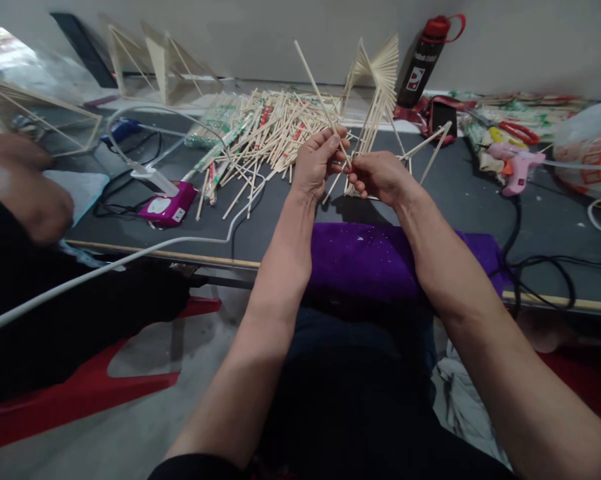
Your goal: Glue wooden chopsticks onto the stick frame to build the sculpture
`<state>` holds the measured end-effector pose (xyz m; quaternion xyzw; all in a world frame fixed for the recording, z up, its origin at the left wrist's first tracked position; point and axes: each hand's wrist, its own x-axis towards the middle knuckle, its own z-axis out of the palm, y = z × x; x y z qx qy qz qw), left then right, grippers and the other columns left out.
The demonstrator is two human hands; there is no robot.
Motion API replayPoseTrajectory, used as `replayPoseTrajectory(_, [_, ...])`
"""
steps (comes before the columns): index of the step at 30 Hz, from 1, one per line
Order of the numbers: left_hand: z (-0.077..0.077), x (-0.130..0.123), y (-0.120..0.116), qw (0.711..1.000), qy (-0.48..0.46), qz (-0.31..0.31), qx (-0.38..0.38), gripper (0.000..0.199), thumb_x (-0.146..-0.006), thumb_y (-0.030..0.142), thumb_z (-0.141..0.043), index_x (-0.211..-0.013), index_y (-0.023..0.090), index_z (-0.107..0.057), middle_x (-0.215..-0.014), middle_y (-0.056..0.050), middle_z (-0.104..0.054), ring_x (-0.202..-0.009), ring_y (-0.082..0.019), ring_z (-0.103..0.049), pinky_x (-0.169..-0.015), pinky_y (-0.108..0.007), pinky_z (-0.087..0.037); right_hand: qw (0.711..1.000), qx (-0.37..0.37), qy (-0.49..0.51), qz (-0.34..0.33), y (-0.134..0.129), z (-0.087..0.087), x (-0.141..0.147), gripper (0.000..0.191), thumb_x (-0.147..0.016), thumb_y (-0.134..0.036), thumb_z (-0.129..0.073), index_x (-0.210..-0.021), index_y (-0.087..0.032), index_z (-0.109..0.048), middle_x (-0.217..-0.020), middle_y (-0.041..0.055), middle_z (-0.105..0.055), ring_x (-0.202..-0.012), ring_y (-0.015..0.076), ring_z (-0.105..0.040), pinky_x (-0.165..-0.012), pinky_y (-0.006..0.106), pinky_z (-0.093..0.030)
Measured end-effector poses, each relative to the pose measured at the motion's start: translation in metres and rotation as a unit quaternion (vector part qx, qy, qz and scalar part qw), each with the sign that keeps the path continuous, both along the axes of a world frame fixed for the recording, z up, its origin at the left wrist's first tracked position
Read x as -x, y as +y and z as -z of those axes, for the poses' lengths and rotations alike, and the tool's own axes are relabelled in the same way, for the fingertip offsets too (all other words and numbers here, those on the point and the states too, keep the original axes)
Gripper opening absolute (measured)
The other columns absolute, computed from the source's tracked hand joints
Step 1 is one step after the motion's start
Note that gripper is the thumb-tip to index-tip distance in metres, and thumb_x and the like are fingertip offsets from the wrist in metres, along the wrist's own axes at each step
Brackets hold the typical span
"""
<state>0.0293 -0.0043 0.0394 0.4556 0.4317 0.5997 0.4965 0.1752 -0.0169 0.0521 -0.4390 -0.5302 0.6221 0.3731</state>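
My left hand [316,163] is closed around a thin wooden chopstick [311,75], which slants up and to the left out of my fingers. The fingertips of my right hand [383,179] pinch together at the lower end of the same stick, close beside the left fingers. Just behind my hands stands a fan-shaped structure of wooden sticks [380,70], its base partly hidden by my right hand. To the left of it lies a large loose pile of chopsticks [275,127], some with red or green wrappers.
A purple cloth [363,260] hangs over the table's front edge. On the right lie a pink glue gun [517,167], red-handled scissors [519,132] and a dark bottle [423,63]. A magenta power box [167,207] with cables sits left, near another person's hand [43,207].
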Motion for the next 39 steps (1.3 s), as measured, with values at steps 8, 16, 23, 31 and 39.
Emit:
replayPoseTrajectory(8, [0.007,0.000,0.002,0.999,0.010,0.016,-0.032,0.009,-0.097,0.020,-0.064,-0.102,0.018,-0.072,-0.088,0.000,-0.072,-0.063,-0.003,-0.064,-0.052,-0.012,-0.047,0.999,-0.031,0.010,0.014,0.001,0.006,0.001,0.023,-0.096,-0.009,-0.057,-0.073,-0.013,-0.059,-0.062,-0.0011,-0.059,-0.042,0.0042,-0.050,-0.038,0.016,-0.042])
replayPoseTrajectory(16, [0.008,-0.004,0.001,1.000,0.007,-0.003,-0.011,0.010,-0.093,0.024,-0.071,-0.099,0.016,-0.073,-0.076,0.003,-0.066,-0.057,-0.002,-0.058,-0.051,-0.012,-0.047,0.999,-0.041,-0.016,0.005,-0.003,0.002,0.003,0.025,-0.100,-0.009,-0.057,-0.075,-0.013,-0.059,-0.061,-0.0019,-0.060,-0.043,0.0033,-0.052,-0.040,0.015,-0.043])
replayPoseTrajectory(23, [0.001,-0.001,0.001,0.999,-0.034,-0.030,0.018,0.013,-0.100,0.026,-0.060,-0.099,0.019,-0.071,-0.076,0.004,-0.065,-0.053,0.000,-0.053,-0.048,-0.010,-0.044,0.995,-0.064,-0.074,0.017,-0.005,-0.003,0.001,0.028,-0.094,-0.001,-0.056,-0.069,-0.013,-0.059,-0.057,-0.0015,-0.058,-0.039,0.0042,-0.050,-0.035,0.016,-0.039])
replayPoseTrajectory(31, [0.000,-0.001,-0.002,0.997,-0.057,0.040,0.040,0.014,-0.102,0.023,-0.057,-0.101,0.018,-0.070,-0.075,0.004,-0.064,-0.051,0.001,-0.054,-0.048,-0.009,-0.045,0.995,-0.067,-0.015,0.067,-0.003,-0.004,-0.001,0.024,-0.096,-0.006,-0.052,-0.075,-0.013,-0.061,-0.060,-0.0013,-0.060,-0.040,0.0041,-0.052,-0.038,0.015,-0.040])
replayPoseTrajectory(39, [0.005,-0.004,-0.001,0.998,0.008,0.055,0.013,0.014,-0.100,0.021,-0.058,-0.098,0.018,-0.071,-0.073,0.004,-0.067,-0.052,-0.001,-0.054,-0.050,-0.010,-0.047,0.998,-0.051,-0.022,0.029,-0.003,0.003,0.002,0.025,-0.095,-0.014,-0.057,-0.071,-0.014,-0.060,-0.061,0.0001,-0.062,-0.042,0.0054,-0.053,-0.037,0.016,-0.043])
